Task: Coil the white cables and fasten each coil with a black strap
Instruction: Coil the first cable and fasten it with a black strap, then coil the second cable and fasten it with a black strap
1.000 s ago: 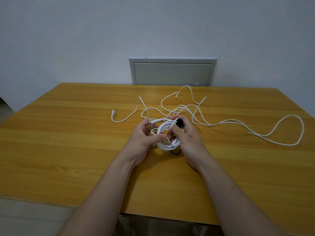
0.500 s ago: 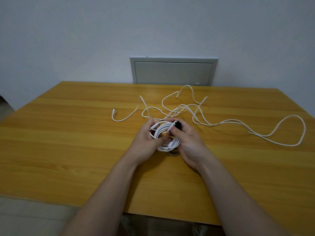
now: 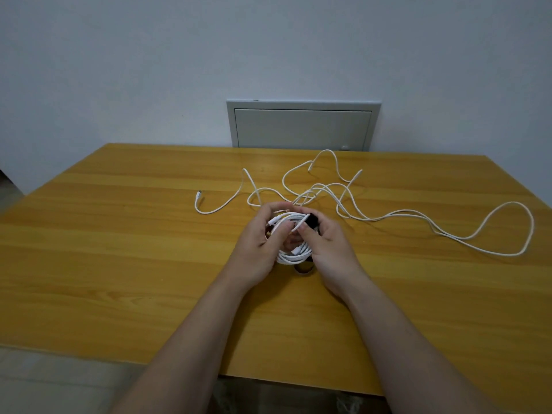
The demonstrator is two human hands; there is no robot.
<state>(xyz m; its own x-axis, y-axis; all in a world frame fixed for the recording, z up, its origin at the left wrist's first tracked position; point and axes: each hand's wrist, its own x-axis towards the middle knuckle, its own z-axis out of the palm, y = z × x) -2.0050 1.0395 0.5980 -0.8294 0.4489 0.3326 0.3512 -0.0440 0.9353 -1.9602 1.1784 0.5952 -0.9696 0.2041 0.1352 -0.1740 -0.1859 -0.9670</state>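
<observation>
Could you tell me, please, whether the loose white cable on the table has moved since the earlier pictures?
No. The loose white cable lies where it did: its plug end stays left of the wall panel, its far loop unchanged.

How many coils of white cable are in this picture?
1: the cable coil, held between the left hand and right hand over the table. The loose cables behind it are uncoiled. None seems hidden.
</observation>
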